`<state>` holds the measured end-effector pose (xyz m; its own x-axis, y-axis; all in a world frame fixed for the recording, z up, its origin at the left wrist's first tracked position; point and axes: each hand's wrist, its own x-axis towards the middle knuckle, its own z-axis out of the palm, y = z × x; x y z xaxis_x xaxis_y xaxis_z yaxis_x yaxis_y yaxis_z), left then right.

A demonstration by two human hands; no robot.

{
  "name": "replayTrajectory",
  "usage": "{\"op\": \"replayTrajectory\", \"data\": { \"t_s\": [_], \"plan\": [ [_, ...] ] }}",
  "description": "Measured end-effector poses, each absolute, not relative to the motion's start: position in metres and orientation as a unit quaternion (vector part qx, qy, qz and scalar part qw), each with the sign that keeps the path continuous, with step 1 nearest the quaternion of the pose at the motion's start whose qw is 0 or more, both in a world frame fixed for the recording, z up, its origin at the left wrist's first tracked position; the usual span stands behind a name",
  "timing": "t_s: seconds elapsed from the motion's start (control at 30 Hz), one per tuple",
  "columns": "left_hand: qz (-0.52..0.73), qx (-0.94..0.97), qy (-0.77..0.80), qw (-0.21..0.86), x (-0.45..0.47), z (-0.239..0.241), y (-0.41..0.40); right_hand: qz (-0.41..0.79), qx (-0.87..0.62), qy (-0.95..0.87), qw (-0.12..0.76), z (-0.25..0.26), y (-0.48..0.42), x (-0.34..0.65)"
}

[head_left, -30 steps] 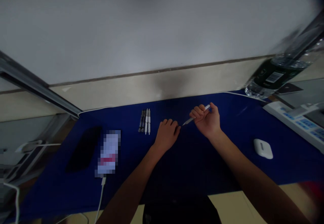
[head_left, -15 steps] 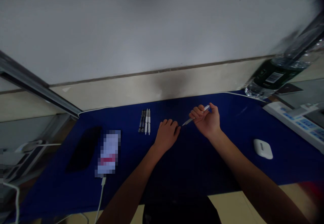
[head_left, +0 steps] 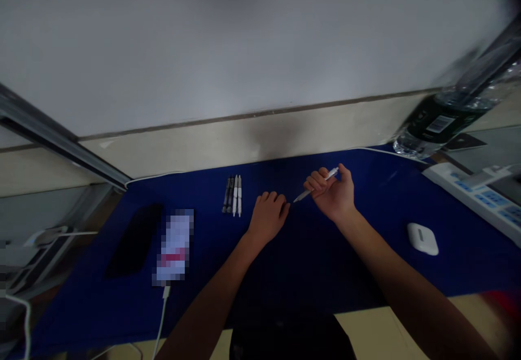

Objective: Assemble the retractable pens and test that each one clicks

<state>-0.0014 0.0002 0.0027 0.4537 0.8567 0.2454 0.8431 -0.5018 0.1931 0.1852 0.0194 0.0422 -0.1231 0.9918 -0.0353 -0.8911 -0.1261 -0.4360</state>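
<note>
My right hand [head_left: 334,193] is closed around a white pen [head_left: 303,193], held slanted with its tip pointing down-left toward my other hand. My left hand [head_left: 268,216] rests on the blue mat [head_left: 309,251] with the fingers curled in a pinch near the pen's tip; what it pinches is too small to make out. Three pens [head_left: 233,195], dark and white, lie side by side on the mat just left of my left hand.
A black phone [head_left: 136,239] and a blurred-out device [head_left: 175,246] with a white cable lie at the mat's left. A white earbud case [head_left: 423,239] sits at the right, with a power strip [head_left: 476,194] and a water bottle [head_left: 451,115] beyond it.
</note>
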Motion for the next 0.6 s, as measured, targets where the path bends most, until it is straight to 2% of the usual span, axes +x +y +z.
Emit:
{"op": "replayTrajectory", "data": {
  "t_s": [0.6],
  "plan": [
    [0.157, 0.852, 0.498, 0.029, -0.0014, 0.0024, 0.0001, 0.732, -0.177, -0.186, 0.631, 0.0432, 0.0177, 0.1844]
  ]
}}
